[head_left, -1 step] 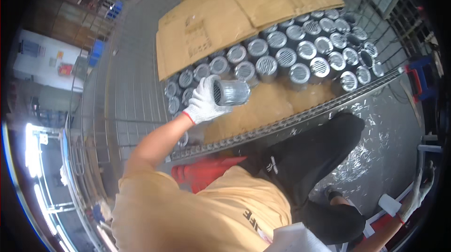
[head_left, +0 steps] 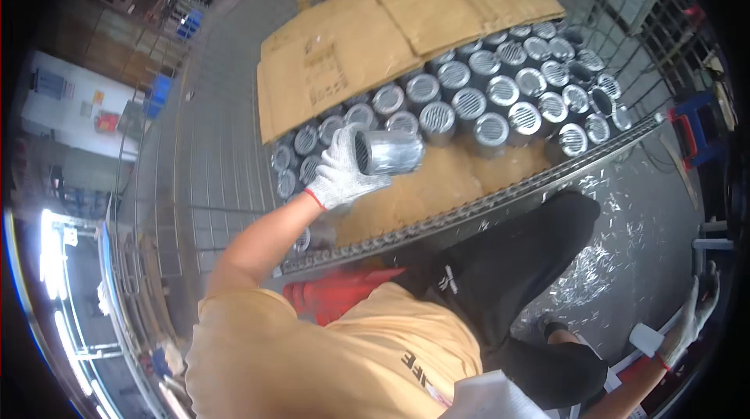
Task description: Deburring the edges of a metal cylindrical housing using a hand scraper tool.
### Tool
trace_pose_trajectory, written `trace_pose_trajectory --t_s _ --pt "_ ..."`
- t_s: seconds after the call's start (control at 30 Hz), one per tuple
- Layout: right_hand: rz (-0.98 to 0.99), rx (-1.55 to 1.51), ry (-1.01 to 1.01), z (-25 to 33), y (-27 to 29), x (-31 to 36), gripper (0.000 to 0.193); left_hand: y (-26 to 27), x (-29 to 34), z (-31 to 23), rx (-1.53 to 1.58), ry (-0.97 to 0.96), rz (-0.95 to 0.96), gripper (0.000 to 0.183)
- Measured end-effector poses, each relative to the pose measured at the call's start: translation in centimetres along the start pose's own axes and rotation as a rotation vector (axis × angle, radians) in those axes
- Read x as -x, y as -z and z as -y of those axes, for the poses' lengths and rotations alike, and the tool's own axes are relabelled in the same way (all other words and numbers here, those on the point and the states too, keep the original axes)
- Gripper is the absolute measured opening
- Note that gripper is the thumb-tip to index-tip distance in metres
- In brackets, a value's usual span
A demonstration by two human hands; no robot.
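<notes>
Head view: a wire-mesh cage [head_left: 508,196] holds grille-ended metal cylinders [head_left: 491,129] and cardboard [head_left: 351,36], left hand [head_left: 341,173] clasping another cylinder [head_left: 397,152], right hand [head_left: 691,313] spread.

Yellow shirt [head_left: 312,349], black trousers [head_left: 516,255] and red-edged white gloves [head_left: 337,178] are worn.

Wire cage [head_left: 469,204], brown cardboard [head_left: 433,185] on its base, slotted-top metal cylinders [head_left: 524,117] standing close together

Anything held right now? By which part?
Left hand grips a silvery metal cylinder near its slatted end. Right hand: nothing visible in it.
</notes>
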State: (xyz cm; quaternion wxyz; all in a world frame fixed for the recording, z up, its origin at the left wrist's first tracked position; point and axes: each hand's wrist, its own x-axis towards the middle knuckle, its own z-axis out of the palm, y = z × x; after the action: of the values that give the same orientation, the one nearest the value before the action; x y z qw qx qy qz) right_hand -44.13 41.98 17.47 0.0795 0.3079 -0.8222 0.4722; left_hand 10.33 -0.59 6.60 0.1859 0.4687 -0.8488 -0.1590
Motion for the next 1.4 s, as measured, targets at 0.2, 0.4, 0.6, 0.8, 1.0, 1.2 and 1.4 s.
trace_pose_trajectory --t_s 0.2,0.4,0.6,0.8,1.0,1.2,1.4 --pt "0.226 -0.761 -0.073 8.6 -8.3 6.4 0.064 -1.1 -4.3 -19.7 1.22 -0.111 0.113 0.082" --pt "0.226 -1.291 -0.152 9.5 -12.0 11.2 0.077 -6.5 -0.1 -36.8 0.903 -0.64 0.119 0.078" --pt "-0.034 -1.468 -0.32 5.1 -7.6 10.8 0.08 -13.3 4.0 -43.6 1.099 -0.728 0.271 0.077" --pt "0.023 -1.462 -0.328 3.1 -2.7 8.7 0.075 -11.2 -2.2 -46.1 1.096 -0.863 0.563 0.084" --pt "0.197 -0.889 -0.505 3.1 0.9 8.6 0.08 -11.7 -4.7 -49.9 1.123 -0.835 1.243 0.117" --pt "0.008 -0.928 -0.629 3.9 2.7 8.7 0.049 -18.4 -2.1 -46.6 1.568 -0.062 1.592 0.08" --pt "-0.548 -1.001 -0.545 4.6 2.1 9.1 0.032 -19.0 -1.9 -44.1 1.723 0.291 1.472 0.091"
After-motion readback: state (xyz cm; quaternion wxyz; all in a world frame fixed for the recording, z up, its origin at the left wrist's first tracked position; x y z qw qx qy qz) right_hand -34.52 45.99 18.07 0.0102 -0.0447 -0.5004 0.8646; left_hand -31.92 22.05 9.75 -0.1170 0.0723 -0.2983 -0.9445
